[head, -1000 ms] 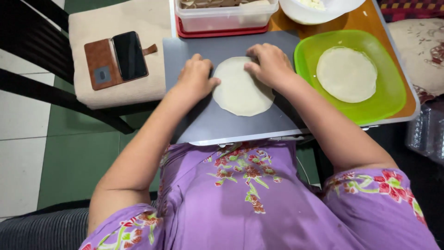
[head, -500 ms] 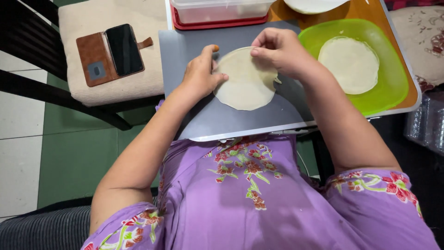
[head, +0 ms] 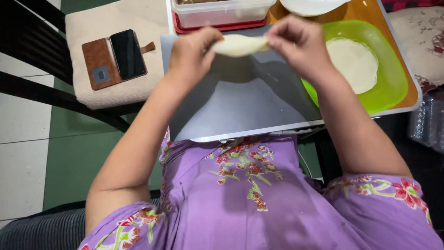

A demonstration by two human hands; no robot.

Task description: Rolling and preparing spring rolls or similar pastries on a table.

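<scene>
A thin round sheet of pale dough (head: 238,45) hangs in the air above a grey board (head: 240,102) on my lap. My left hand (head: 190,52) pinches its left edge and my right hand (head: 296,42) pinches its right edge. The sheet sags and looks folded between the two hands. Its shadow falls on the board below. To the right, a green tray (head: 393,78) holds another flat round dough sheet (head: 352,64).
A clear plastic box with a red lid (head: 222,14) stands behind the board, beside a white dish (head: 311,5). On a beige cushion (head: 111,18) at the left lies a phone in a brown wallet case (head: 118,58). A patterned cushion (head: 421,37) is at the far right.
The dough sheet lay flat on the grey board under both hands. Both hands have peeled it up by its edges and lifted it clear of the board.
</scene>
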